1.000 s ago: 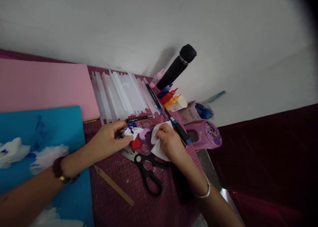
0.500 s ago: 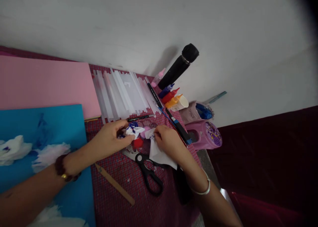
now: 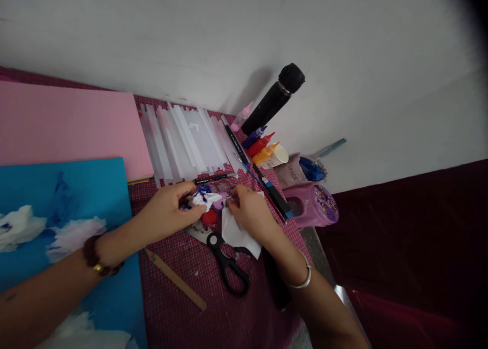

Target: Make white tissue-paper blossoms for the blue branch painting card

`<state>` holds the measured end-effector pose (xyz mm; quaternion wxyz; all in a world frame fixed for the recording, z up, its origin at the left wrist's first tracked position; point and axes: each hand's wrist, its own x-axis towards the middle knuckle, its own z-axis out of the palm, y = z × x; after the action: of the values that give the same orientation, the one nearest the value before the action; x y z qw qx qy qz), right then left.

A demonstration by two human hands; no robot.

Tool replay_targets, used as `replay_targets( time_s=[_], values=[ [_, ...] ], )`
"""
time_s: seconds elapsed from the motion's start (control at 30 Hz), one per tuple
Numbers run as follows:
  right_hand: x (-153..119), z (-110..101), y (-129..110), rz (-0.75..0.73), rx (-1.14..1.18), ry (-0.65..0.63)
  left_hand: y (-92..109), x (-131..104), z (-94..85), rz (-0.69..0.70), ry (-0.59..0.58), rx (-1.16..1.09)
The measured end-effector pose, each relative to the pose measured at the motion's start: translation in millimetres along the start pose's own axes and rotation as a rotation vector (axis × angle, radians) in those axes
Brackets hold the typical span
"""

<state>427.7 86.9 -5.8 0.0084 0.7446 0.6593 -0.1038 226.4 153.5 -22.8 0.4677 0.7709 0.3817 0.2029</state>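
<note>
My left hand (image 3: 171,206) is closed on a crumpled white tissue (image 3: 206,200) stained with dark blue paint. It hovers over a clear paint palette (image 3: 224,187) with blue, pink and red wells. My right hand (image 3: 249,209) pinches near the palette's pink well, its fingertips by the tissue. A flat white paper piece (image 3: 236,232) hangs below that hand, partly hidden by it. Black-handled scissors (image 3: 224,260) lie just below the palette. A blue painted board (image 3: 95,191) with white tissue tufts (image 3: 76,237) lies under my left forearm.
Pink paper (image 3: 68,125) and translucent strips (image 3: 183,140) lie behind. Paint bottles (image 3: 261,144), a paper cup (image 3: 280,154) and a black flask (image 3: 272,102) stand by the wall. A cutter (image 3: 278,199), a wooden stick (image 3: 177,280) and a pink container (image 3: 314,206) are nearby.
My right hand has shifted left toward the tissue in my left hand, and the white paper piece has moved left with it. My left hand stays in nearly the same place.
</note>
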Motion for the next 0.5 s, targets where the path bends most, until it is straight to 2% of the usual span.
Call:
replay_targets(
  time_s=[0.27, 0.5],
  values=[
    [7, 0, -6, 0.098, -0.040, -0.041, -1, 1, 0.8, 0.030, 0.011, 0.002],
    [8, 3, -11, 0.127, -0.078, -0.024, -1, -1, 0.6, 0.035, 0.028, -0.009]
  ],
)
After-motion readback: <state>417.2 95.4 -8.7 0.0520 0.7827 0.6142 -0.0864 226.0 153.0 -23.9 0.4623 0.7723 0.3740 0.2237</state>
